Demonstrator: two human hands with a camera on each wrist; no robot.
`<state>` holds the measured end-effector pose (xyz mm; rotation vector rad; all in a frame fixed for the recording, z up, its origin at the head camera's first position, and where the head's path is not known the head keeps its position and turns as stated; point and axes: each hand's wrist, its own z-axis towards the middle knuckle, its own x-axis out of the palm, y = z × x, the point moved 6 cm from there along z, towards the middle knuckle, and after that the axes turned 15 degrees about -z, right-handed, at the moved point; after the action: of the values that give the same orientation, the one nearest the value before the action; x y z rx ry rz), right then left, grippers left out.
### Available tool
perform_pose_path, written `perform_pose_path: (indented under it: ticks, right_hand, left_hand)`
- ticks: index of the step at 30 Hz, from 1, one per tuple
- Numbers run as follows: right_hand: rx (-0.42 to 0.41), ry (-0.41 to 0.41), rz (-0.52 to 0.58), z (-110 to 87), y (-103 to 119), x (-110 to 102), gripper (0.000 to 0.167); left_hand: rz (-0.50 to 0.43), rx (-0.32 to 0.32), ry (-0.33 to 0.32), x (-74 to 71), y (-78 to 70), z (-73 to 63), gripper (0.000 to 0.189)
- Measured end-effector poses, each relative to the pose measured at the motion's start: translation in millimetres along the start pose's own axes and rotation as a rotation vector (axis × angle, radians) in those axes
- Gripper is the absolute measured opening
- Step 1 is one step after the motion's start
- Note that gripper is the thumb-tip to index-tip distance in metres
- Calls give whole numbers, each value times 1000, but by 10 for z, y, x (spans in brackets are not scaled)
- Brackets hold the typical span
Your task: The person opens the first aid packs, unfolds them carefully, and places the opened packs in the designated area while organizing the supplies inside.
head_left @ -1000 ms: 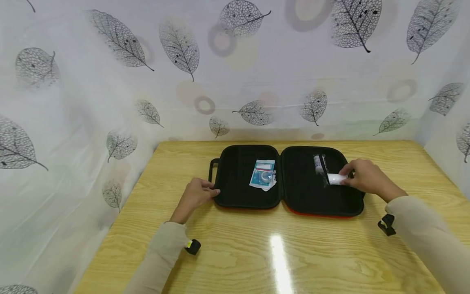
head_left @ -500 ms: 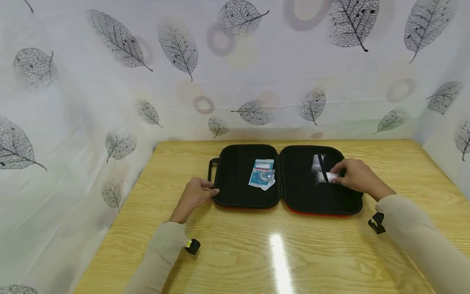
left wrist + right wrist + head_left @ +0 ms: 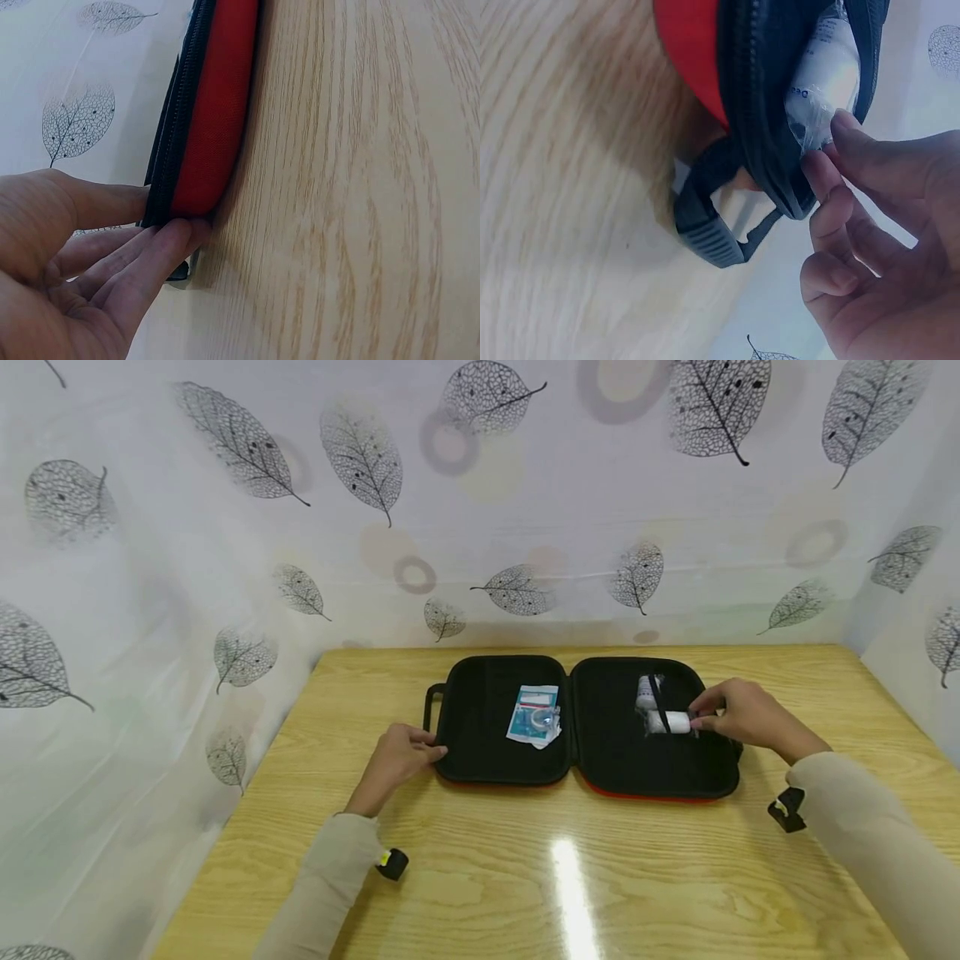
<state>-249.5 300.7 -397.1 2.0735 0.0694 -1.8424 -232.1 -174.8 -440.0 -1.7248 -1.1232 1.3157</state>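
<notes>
- A person's left hand point(image 3: 400, 757) grips the rim of an open, black-lined case point(image 3: 480, 706) near its close outer corner, thumb above and fingers against the red outside.
- At the other end, the right hand point(image 3: 738, 714) pinches the clear wrapper of a white roll point(image 3: 678, 722) between thumb and finger.
- The roll lies inside the case's right half, at the right hand's fingertips, with a black strap point(image 3: 657, 693) across it.
- Just beyond it, farther from the person, a wrapped white bundle point(image 3: 646, 692) sits at the same strap.
- Between the hands, in the left half, rests a blue-and-white packet point(image 3: 525, 724), topped by a clear piece too small to identify.
- A black handle point(image 3: 429, 708) juts out just beyond the left hand.
- Under both hands stretches a wooden table point(image 3: 480, 860); a leaf-print curtain point(image 3: 555, 535) hangs behind.
</notes>
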Motion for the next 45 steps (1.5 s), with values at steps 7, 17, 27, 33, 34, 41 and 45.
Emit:
perform_pose_path:
  ticks: [7, 17, 27, 33, 34, 41, 45]
  right_hand:
    - [-15, 4, 63, 35, 29, 77, 19]
    - [-45, -22, 63, 111, 167, 141, 18]
    - [-42, 10, 61, 127, 176, 137, 22]
    - [-21, 0, 62, 113, 144, 35, 23]
    - [-17, -1, 62, 112, 146, 18, 23]
    - [-27, -30, 39, 138, 273, -117, 24]
    - [-52, -41, 53, 170, 424, -172, 25]
  left_hand:
    - [-13, 6, 3, -4, 10, -3, 39]
    - [-11, 9, 6, -9, 13, -4, 38]
    - [6, 20, 2, -8, -12, -13, 38]
    - [9, 12, -1, -12, -6, -9, 38]
    - [9, 12, -2, -14, -7, -10, 38]
    - [3, 16, -7, -11, -11, -10, 38]
    - [-1, 19, -5, -13, -3, -8, 38]
